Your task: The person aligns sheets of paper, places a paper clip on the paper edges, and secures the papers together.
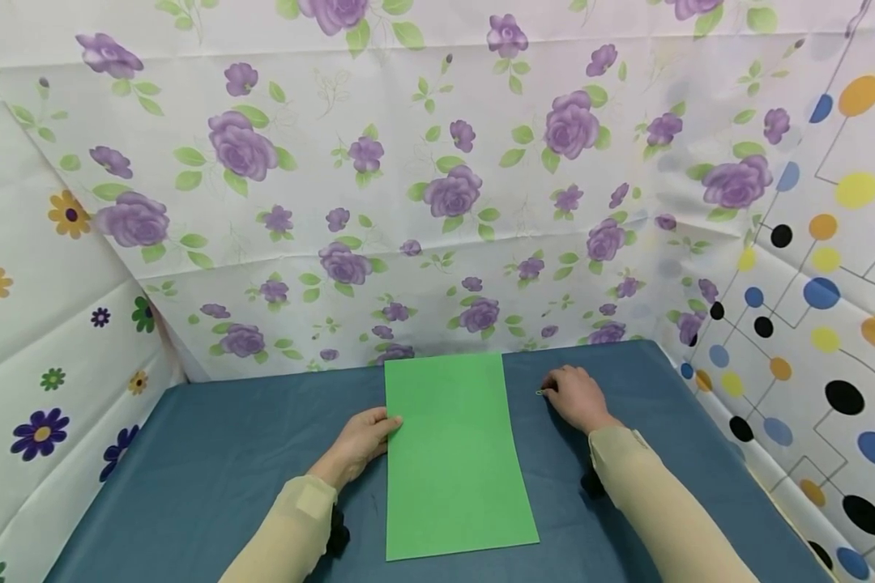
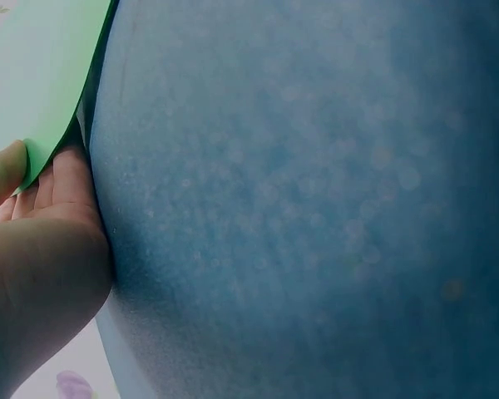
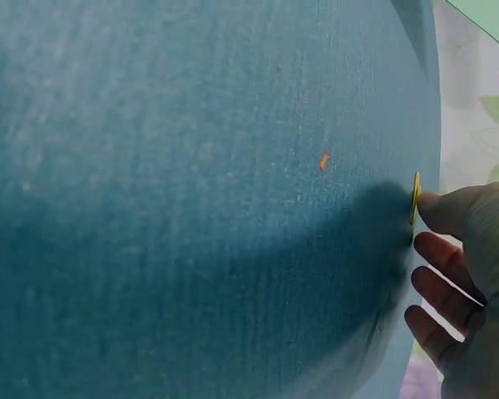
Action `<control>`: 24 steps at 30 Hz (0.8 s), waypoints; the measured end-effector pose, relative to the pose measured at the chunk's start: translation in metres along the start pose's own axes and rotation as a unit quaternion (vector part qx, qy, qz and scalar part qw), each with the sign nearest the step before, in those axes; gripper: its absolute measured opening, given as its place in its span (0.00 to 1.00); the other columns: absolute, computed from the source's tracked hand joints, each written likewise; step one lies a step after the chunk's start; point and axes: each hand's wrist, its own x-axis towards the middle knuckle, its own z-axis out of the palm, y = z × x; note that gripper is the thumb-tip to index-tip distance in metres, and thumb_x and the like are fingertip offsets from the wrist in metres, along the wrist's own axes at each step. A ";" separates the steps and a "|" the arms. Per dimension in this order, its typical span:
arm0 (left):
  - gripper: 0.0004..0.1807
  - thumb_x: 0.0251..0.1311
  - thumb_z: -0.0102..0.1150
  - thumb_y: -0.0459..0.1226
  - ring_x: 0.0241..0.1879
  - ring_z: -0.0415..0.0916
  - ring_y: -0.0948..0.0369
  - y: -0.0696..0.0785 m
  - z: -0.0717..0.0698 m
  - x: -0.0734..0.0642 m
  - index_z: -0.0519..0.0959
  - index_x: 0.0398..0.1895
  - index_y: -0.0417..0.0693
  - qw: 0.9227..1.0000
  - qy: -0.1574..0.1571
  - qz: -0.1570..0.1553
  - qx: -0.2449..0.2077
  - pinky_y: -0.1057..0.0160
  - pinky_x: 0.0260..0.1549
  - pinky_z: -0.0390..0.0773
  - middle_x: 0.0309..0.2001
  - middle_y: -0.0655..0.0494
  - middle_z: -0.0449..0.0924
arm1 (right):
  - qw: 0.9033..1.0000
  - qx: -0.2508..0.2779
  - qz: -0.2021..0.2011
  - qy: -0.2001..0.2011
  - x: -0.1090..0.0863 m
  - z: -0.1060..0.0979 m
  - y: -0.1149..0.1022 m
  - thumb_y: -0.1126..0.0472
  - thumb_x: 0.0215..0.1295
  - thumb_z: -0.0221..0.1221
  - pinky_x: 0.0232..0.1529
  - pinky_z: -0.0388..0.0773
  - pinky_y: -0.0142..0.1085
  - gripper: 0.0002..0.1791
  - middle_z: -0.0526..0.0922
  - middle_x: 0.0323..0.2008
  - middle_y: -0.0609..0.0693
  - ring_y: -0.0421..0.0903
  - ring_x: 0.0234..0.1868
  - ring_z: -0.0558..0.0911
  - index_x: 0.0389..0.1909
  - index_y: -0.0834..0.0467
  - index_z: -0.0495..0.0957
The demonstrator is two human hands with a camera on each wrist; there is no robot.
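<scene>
A green sheet of paper (image 1: 452, 461) lies upright to my view in the middle of the table, its long sides running away from me. My left hand (image 1: 360, 441) pinches its left edge, with the thumb on top and the fingers beneath; the left wrist view shows this edge of the green paper (image 2: 54, 91) bent up. To the right of the sheet, my right hand (image 1: 578, 398) holds a small yellow paper clip (image 3: 415, 198) between thumb and index finger, just at the table surface. The other fingers of the right hand (image 3: 457, 274) are spread apart.
A blue cloth (image 1: 248, 478) covers the table. One tiny orange speck (image 3: 323, 160) lies on it near the right hand. Behind the table hangs a flowered curtain (image 1: 401, 202), with a daisy-print sheet (image 1: 14, 356) at the left and a dotted one (image 1: 809, 340) at the right.
</scene>
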 end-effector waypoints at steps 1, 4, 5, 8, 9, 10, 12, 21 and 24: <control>0.18 0.79 0.52 0.38 0.49 0.83 0.53 0.000 0.000 0.000 0.77 0.62 0.34 1.000 0.000 0.000 0.000 0.53 0.53 0.82 0.52 0.46 0.83 | 1.000 0.001 0.002 -0.003 0.000 0.000 0.000 0.62 0.72 0.63 0.48 0.77 0.54 0.05 0.81 0.40 0.53 0.57 0.46 0.78 0.43 0.56 0.86; 0.18 0.79 0.51 0.38 0.50 0.83 0.54 0.000 -0.001 0.000 0.76 0.62 0.34 1.000 -0.002 0.002 0.001 0.53 0.53 0.82 0.52 0.46 0.83 | 1.000 0.004 0.011 -0.012 0.000 -0.002 -0.002 0.61 0.72 0.63 0.46 0.77 0.53 0.04 0.80 0.40 0.52 0.55 0.46 0.77 0.42 0.55 0.86; 0.19 0.79 0.51 0.38 0.50 0.83 0.54 0.000 -0.001 0.000 0.76 0.63 0.33 1.000 -0.003 0.002 0.002 0.53 0.53 0.82 0.52 0.46 0.83 | 1.000 0.005 0.013 -0.015 0.000 -0.002 -0.002 0.61 0.72 0.63 0.46 0.77 0.52 0.04 0.79 0.40 0.52 0.55 0.46 0.77 0.42 0.55 0.86; 0.18 0.79 0.51 0.38 0.50 0.82 0.54 0.000 -0.001 0.000 0.76 0.63 0.34 1.000 -0.002 0.002 0.002 0.53 0.54 0.82 0.52 0.46 0.83 | 1.000 0.007 0.016 -0.021 0.000 -0.004 -0.004 0.61 0.72 0.63 0.45 0.77 0.52 0.04 0.79 0.40 0.53 0.55 0.46 0.76 0.42 0.56 0.86; 0.18 0.79 0.52 0.38 0.50 0.82 0.54 0.000 -0.001 0.000 0.77 0.62 0.34 1.000 -0.001 0.001 0.002 0.53 0.54 0.81 0.52 0.46 0.83 | 1.000 0.008 0.017 -0.023 0.000 -0.005 -0.004 0.61 0.73 0.63 0.45 0.77 0.52 0.04 0.79 0.40 0.53 0.55 0.46 0.76 0.42 0.56 0.86; 0.18 0.79 0.52 0.38 0.50 0.82 0.54 0.000 -0.001 0.000 0.77 0.62 0.34 1.000 0.000 0.001 0.001 0.53 0.54 0.81 0.52 0.46 0.83 | 1.000 0.009 0.017 -0.024 0.000 -0.005 -0.004 0.61 0.73 0.63 0.45 0.77 0.52 0.04 0.79 0.40 0.53 0.56 0.46 0.76 0.42 0.56 0.86; 0.18 0.79 0.52 0.37 0.50 0.83 0.54 0.000 -0.001 0.000 0.77 0.62 0.34 1.000 0.002 -0.001 0.000 0.53 0.54 0.81 0.52 0.47 0.83 | 0.999 0.011 0.018 -0.027 0.000 -0.006 -0.005 0.61 0.73 0.63 0.45 0.77 0.52 0.04 0.79 0.40 0.53 0.55 0.46 0.76 0.42 0.56 0.85; 0.18 0.79 0.51 0.37 0.51 0.82 0.53 0.001 0.000 -0.002 0.76 0.63 0.33 1.000 -0.008 0.004 -0.005 0.54 0.53 0.82 0.53 0.45 0.82 | 0.999 0.015 0.027 -0.033 0.002 -0.006 -0.003 0.60 0.73 0.63 0.42 0.75 0.50 0.03 0.78 0.39 0.52 0.54 0.43 0.75 0.39 0.55 0.84; 0.18 0.79 0.51 0.37 0.50 0.82 0.53 0.002 -0.001 -0.002 0.76 0.62 0.34 1.000 -0.006 0.001 -0.006 0.55 0.52 0.82 0.53 0.45 0.83 | 0.999 0.015 0.028 -0.031 0.003 -0.006 -0.002 0.60 0.73 0.63 0.42 0.75 0.49 0.03 0.78 0.39 0.52 0.53 0.43 0.75 0.38 0.55 0.84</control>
